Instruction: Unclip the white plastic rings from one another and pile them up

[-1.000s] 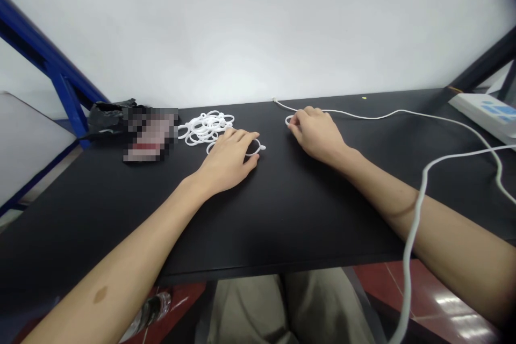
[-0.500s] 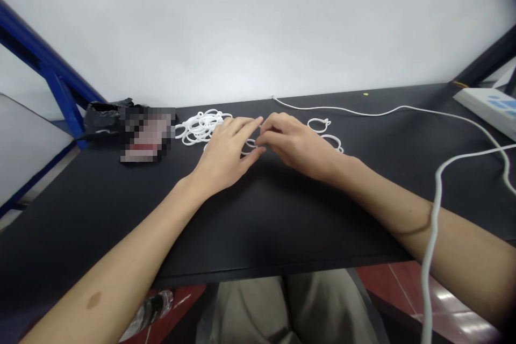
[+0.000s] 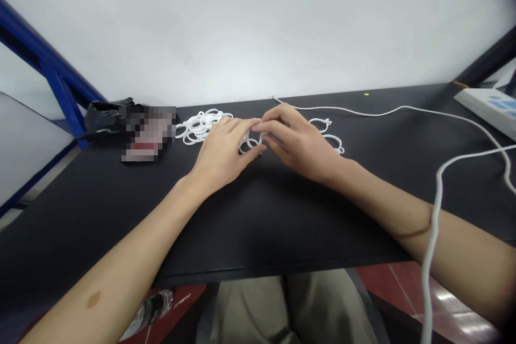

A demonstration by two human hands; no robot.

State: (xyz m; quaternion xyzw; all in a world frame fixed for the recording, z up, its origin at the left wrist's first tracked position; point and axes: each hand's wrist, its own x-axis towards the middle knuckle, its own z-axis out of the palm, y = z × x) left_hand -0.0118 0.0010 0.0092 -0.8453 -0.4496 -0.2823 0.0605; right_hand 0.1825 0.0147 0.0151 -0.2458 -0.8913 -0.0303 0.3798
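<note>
A white plastic curtain ring (image 3: 248, 138) with a thin round body is between my two hands over the black table. My left hand (image 3: 220, 153) grips it, thumb below and fingers curved over the top. From the other side the bent fingertips of my right hand (image 3: 300, 142) pinch its right edge, and they partly hide it. Left of my left hand lies a loose pile of similar white rings (image 3: 201, 128). Past my right hand, one ring (image 3: 328, 123) lies farther back and another ring (image 3: 341, 149) nearer, each with a small eyelet.
A black plastic bag (image 3: 102, 118) and a blurred-out item (image 3: 147, 137) are at the left on the black table (image 3: 258, 226). A white cable (image 3: 363, 113) runs along the back, and a thicker one (image 3: 433, 226) hangs over my right forearm. At far right stands a white box (image 3: 487, 113).
My right fingers have spread and shifted slightly, with the index finger now reaching over toward the left fingertips. More of the ring shows between the hands. The left hand has barely moved.
</note>
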